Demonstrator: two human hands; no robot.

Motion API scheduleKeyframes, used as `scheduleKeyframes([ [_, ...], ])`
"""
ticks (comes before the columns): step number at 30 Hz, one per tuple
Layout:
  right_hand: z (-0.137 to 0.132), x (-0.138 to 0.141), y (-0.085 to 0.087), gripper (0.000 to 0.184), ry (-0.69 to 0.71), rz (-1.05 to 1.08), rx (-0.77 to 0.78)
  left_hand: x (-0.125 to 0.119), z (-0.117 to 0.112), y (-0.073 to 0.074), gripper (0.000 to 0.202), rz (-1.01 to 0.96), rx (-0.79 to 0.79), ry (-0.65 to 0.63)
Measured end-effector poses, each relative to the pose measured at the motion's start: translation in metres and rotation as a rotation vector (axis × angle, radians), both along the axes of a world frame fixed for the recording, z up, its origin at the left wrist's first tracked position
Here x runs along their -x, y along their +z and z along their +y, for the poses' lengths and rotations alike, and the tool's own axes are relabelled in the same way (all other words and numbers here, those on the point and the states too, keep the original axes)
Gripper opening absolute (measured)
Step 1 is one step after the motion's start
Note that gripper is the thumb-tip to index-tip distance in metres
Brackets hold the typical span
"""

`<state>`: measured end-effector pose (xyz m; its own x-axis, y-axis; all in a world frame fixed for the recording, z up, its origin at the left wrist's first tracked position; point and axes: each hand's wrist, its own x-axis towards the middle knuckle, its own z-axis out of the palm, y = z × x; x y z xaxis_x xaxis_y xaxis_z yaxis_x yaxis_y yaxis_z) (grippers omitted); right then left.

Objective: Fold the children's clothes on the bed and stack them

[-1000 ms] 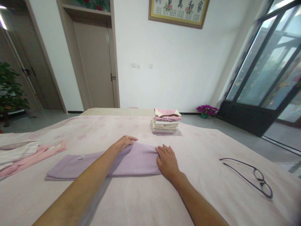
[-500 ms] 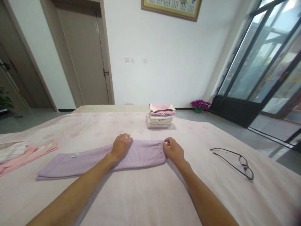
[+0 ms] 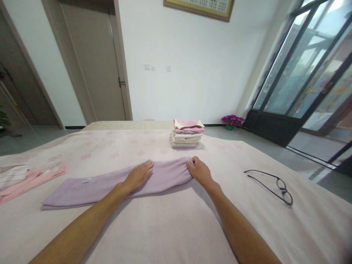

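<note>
Near the far edge of the flower-patterned sheet (image 3: 162,234), right of its middle, stands a stack of folded clothes (image 3: 187,134): a pink piece with dark lettering on top, cream and white layers below. It sits beyond the right end of the lilac garment (image 3: 172,176), apart from it. Toward the sheet's right edge lie dark-framed glasses (image 3: 282,190), temples open, well apart from the right hand (image 3: 200,169). At the left side, partly out of view, a striped garment (image 3: 13,176) lies against a pink garment (image 3: 41,178). Past the sheet's far right corner, purple flowers (image 3: 232,120) stand on the floor.

The lilac garment stretches across the sheet's middle, set in from the near edge, its left end closer to that edge than its right. It is finely ribbed, folded long and narrow, with a small white label (image 3: 86,180) toward the left end and puckers at the right. The right hand grasps that puckered end, thumb against fingers. The left hand (image 3: 139,174) rests palm down on the cloth; whether its fingertips pinch anything cannot be told. The left forearm hides part of the near edge.
</note>
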<state>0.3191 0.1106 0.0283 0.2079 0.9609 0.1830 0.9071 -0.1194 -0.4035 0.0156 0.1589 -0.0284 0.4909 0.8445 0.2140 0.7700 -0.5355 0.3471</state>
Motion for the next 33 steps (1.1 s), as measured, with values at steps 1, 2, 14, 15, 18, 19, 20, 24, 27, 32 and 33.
scheduleKeyframes([
  [1, 0.003, -0.002, -0.003, 0.027, -0.002, 0.074, -0.038, 0.001, 0.001, 0.0, 0.058, 0.008, -0.003, 0.0],
  [2, 0.005, -0.003, -0.007, 0.025, -0.006, 0.134, -0.062, 0.002, 0.002, -0.001, 0.058, 0.017, -0.009, 0.002],
  [14, 0.007, -0.007, -0.035, 0.027, 0.014, -0.052, -0.142, 0.017, 0.015, -0.01, 0.057, 0.169, -0.081, 0.036],
  [15, 0.008, -0.007, -0.036, 0.029, 0.017, -0.046, -0.141, 0.018, 0.017, -0.01, 0.055, 0.163, -0.094, 0.052],
  [18, 0.01, -0.008, -0.039, 0.033, 0.014, -0.041, -0.105, 0.021, 0.016, -0.009, 0.048, 0.105, -0.184, 0.093],
  [19, 0.011, -0.009, -0.039, 0.035, 0.006, -0.036, -0.096, 0.02, 0.013, -0.006, 0.045, 0.067, -0.229, 0.087],
  [20, 0.011, -0.009, -0.039, 0.037, -0.004, -0.027, -0.09, 0.018, 0.008, -0.003, 0.041, 0.023, -0.271, 0.062],
  [24, 0.012, -0.009, -0.032, 0.049, -0.036, 0.043, -0.058, -0.001, -0.028, 0.015, 0.031, -0.091, -0.344, -0.191],
  [27, 0.016, -0.009, -0.027, 0.061, -0.026, 0.133, -0.002, -0.02, -0.055, 0.023, 0.03, -0.038, -0.36, -0.301],
  [32, 0.028, -0.008, -0.034, 0.065, 0.121, 0.451, -0.166, -0.034, -0.062, 0.019, 0.011, 0.006, -0.478, -0.268],
  [33, 0.031, -0.008, -0.037, 0.064, 0.151, 0.536, -0.242, -0.034, -0.06, 0.018, 0.011, -0.01, -0.503, -0.254],
])
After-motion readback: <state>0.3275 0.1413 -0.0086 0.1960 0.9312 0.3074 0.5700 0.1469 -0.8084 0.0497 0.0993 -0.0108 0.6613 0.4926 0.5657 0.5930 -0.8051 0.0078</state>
